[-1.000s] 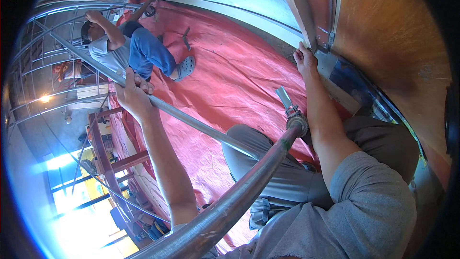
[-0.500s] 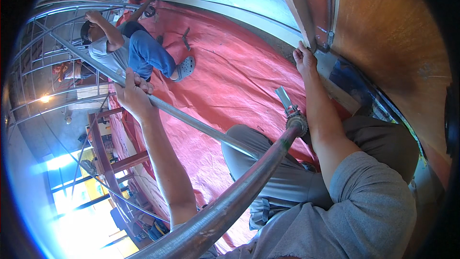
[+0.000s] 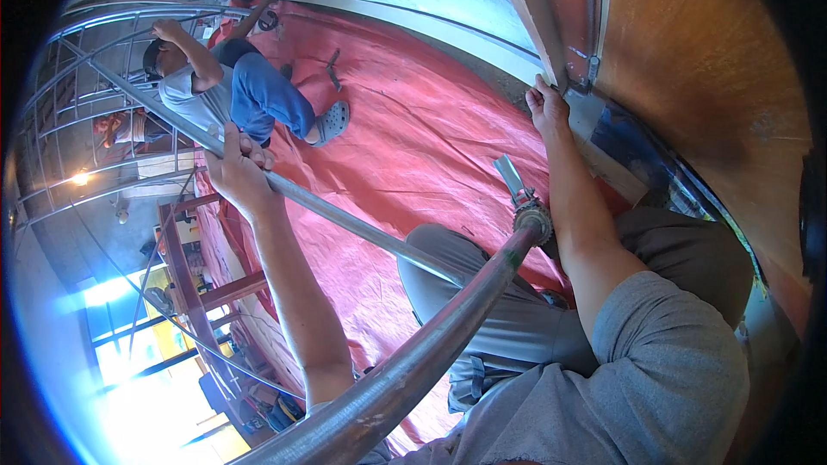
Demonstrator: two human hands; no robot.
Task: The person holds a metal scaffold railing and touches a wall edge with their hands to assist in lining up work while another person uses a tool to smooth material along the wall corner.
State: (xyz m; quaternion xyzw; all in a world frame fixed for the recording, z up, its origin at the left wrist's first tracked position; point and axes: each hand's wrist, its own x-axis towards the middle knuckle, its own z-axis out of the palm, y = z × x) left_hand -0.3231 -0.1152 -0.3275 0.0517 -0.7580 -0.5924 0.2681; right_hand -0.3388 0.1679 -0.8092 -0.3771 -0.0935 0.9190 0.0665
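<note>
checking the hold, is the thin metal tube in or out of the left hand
In: the left hand curls around the thin metal tube, which shows on either side.

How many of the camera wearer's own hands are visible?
2: left hand on the metal tube, right hand at the white strip's near end.

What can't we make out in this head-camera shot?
Head view:
- Right hand: grip or mere touch on the white strip; curled fingers hide the contact.
- Left hand: palm against the thin pipe, hidden by the hand itself.
- Thick pipe: near end, cut off by lower edge.
- Bright opening: view beyond, washed out by glare.
- Farthest person: activity, too small.
</note>
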